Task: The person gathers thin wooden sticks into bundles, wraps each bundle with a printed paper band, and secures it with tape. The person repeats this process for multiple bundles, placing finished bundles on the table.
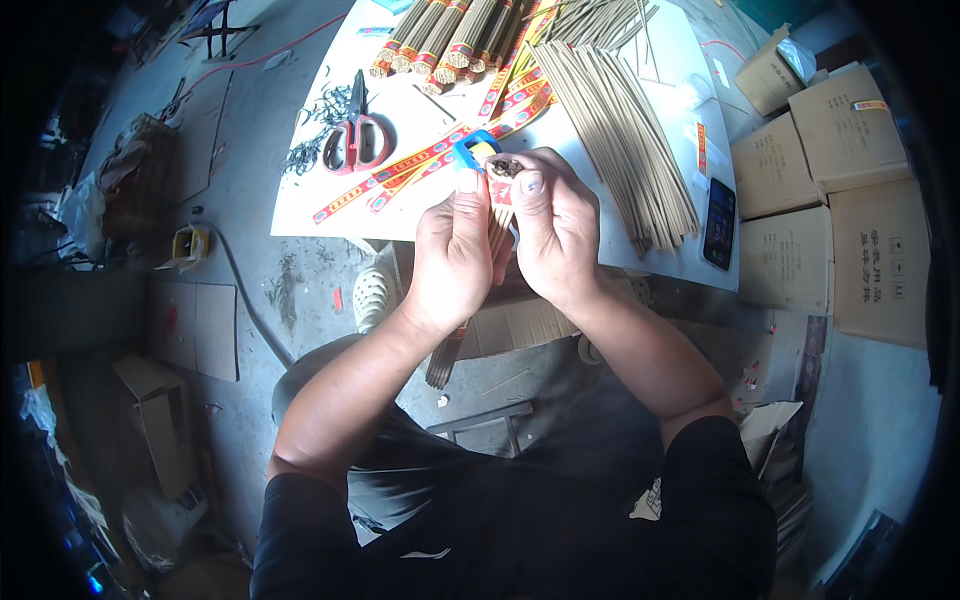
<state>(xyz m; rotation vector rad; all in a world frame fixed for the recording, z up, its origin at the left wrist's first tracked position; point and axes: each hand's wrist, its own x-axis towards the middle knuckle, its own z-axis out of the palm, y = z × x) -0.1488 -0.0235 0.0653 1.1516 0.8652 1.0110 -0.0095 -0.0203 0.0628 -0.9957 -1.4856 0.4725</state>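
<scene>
Holding red-labelled stick bundle

- I count one left hand, one right hand
- One stick bundle between them
- One pair of scissors
- One phone
- Loose sticks, too many to count

The held sticks look matt under a paper band; plastic-handled scissors and smartphone glossy; cartons matt cardboard; counter smooth.
</scene>
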